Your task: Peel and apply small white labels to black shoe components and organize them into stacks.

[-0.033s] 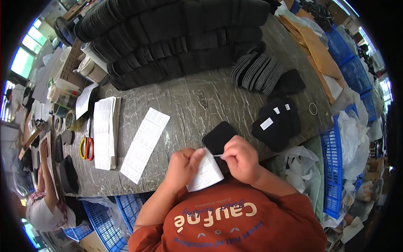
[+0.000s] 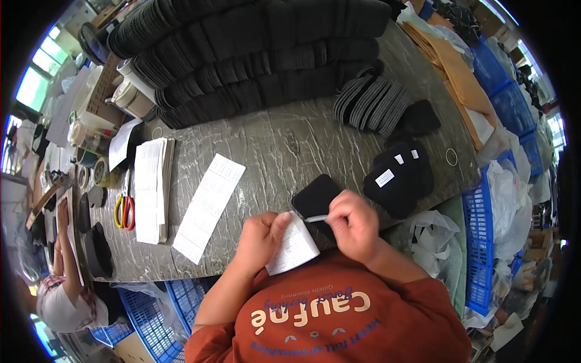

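My left hand (image 2: 264, 236) pinches a sheet of white labels (image 2: 293, 247) in front of my chest, its lower end bent over. In my right hand (image 2: 353, 225), a thin white label (image 2: 317, 218) is gripped between thumb and fingers, seen almost edge-on; its left end lies close to the sheet's edge, and I cannot tell whether they still touch. Just beyond both hands a black rounded pad (image 2: 316, 195) lies on the table, its near part hidden by my right hand. Farther right, a few overlapping black pads (image 2: 396, 184) carry white labels.
Left of my hands lie a long label sheet (image 2: 209, 209), a stack of label sheets (image 2: 150, 190) and scissors (image 2: 125, 212). Long rows of black pads (image 2: 254, 66) fill the table's far side, with a striped bundle (image 2: 372, 104) beside them. Another person's arm (image 2: 68, 248) reaches in at far left.
My right hand has moved slightly right and away from the sheet, so more of the white label shows. The sheet in my left hand has shifted slightly left.
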Demonstrator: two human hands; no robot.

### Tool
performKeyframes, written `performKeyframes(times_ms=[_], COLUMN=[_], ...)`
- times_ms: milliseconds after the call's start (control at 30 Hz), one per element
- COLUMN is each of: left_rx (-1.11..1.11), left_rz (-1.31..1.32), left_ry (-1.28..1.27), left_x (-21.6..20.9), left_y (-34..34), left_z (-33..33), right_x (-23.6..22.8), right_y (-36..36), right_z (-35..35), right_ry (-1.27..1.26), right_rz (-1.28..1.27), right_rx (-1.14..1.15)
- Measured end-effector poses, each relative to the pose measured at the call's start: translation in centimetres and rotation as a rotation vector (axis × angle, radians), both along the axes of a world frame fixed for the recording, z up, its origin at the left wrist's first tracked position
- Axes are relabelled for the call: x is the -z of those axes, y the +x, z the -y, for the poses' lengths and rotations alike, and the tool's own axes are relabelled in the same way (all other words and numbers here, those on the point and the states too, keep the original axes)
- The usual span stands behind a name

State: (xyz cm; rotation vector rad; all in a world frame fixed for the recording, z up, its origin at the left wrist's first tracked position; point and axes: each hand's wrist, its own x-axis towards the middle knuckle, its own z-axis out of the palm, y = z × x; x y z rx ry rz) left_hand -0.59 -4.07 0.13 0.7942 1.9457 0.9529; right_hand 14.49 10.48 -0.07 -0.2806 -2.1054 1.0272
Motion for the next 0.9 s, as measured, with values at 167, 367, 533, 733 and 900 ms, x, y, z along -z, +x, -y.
performKeyframes(times_ms=[167, 367, 533, 733, 900], left_rx=[0.44, 0.566, 0.583, 0.576, 0.62], left_rz=[-0.417, -0.629, -0.648, -0.648, -0.684], left_ry=[0.451, 0.451, 0.444, 0.454, 0.4], left_x=[-0.5, 0.9, 0.9, 1.1, 0.7], left_y=[-0.1, 1.4, 1.4, 1.4, 1.4], left_z=[-0.2, -0.8, -0.8, -0.8, -1.5], right_x=[0.9, 3.3, 3.7, 3.7, 3.8], right_y=[-0.2, -1.1, -1.4, -1.5, -1.6], right_z=[-2.3, -2.3, -2.3, -2.2, -2.2], right_ry=[-0.422, -0.475, -0.449, -0.4, -0.369], right_rz=[0.202, 0.387, 0.392, 0.397, 0.394], right_rx=[0.132, 0.161, 0.174, 0.192, 0.201])
